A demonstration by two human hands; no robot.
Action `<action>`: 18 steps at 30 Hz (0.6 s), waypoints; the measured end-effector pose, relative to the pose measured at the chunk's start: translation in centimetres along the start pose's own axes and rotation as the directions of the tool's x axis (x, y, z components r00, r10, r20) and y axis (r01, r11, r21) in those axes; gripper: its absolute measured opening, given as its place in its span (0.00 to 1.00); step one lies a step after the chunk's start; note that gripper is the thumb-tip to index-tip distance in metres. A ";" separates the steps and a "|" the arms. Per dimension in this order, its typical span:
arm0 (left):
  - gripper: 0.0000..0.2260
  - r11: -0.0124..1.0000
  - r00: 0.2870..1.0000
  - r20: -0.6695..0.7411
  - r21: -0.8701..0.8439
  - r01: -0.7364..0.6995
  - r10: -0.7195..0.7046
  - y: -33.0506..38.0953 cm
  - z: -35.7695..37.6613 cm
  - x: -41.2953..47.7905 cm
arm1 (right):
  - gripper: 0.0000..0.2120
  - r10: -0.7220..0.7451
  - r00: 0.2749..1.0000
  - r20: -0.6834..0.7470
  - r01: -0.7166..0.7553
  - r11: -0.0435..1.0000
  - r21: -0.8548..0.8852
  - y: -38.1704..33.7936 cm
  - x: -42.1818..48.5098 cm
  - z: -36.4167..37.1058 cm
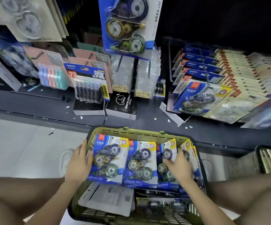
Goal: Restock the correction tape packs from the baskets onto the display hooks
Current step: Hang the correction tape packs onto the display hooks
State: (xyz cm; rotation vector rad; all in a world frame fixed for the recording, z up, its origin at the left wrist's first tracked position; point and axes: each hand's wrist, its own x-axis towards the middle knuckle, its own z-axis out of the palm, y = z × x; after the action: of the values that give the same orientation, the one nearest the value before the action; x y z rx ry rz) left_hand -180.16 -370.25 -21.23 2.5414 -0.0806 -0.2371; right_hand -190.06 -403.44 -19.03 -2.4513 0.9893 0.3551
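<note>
Item 1, green basket (pixel 131 132): it sits on the pale floor (pixel 25 143) in front of you, against the edge of the dark shelf (pixel 34 101).

Item 2, correction tape packs in the basket: blue-carded, three dispensers to a card, standing in a row along the far side.
- The leftmost pack (pixel 108 159) and the middle pack (pixel 139 163) face you.
- The third pack (pixel 165 155) leans to their right, with more cards behind it.
- Further packs and a grey card lie flat in the near half, blurred.

Item 3, your hands:
- Your left hand (pixel 78 163) lies along the left edge of the leftmost pack at the basket's rim. The fingers are fairly straight and the thumb is on the card. You cannot tell whether it grips.
- Your right hand (pixel 178 166) is on the third pack. Its fingers are bent across the face and the thumb is at the right edge, holding the pack.

Item 4, display:
- One hanging pack (pixel 126 25) of the same kind is on a hook above the shelf.
- Another like pack (pixel 196 98) lies on top of the slanted rows of carded goods at the right.

Item 5, other stock:
- An alarm clock box (pixel 123 104) stands on the shelf.
- A second basket (pixel 269 158) is at the far right.
</note>
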 end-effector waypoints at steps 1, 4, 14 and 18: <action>0.29 1.000 1.000 0.008 0.000 0.007 -0.007 0.1 0.0 0.0 | 0.38 0.010 0.999 0.036 -0.010 1.000 -0.003 0.2 0.1 0.3; 0.30 1.000 1.000 0.010 0.009 0.017 -0.017 0.2 0.1 -0.2 | 0.37 0.041 0.997 0.064 -0.041 0.999 -0.006 0.3 -0.1 1.0; 0.29 0.999 0.999 0.031 0.023 0.039 -0.040 -0.4 0.5 0.0 | 0.28 -0.020 0.997 -0.080 0.030 0.991 0.133 -2.1 -2.6 -5.7; 0.25 0.995 0.980 -0.177 0.058 -0.086 0.095 2.2 0.4 0.8 | 0.27 -0.036 0.991 -0.130 0.091 0.890 0.447 -2.9 -5.1 -9.6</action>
State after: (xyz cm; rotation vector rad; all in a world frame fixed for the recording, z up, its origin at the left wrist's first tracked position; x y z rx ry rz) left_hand -179.47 -372.43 -20.46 2.5893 -0.1330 0.0310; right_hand -191.09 -403.56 -7.84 -2.0853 0.9143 -0.0468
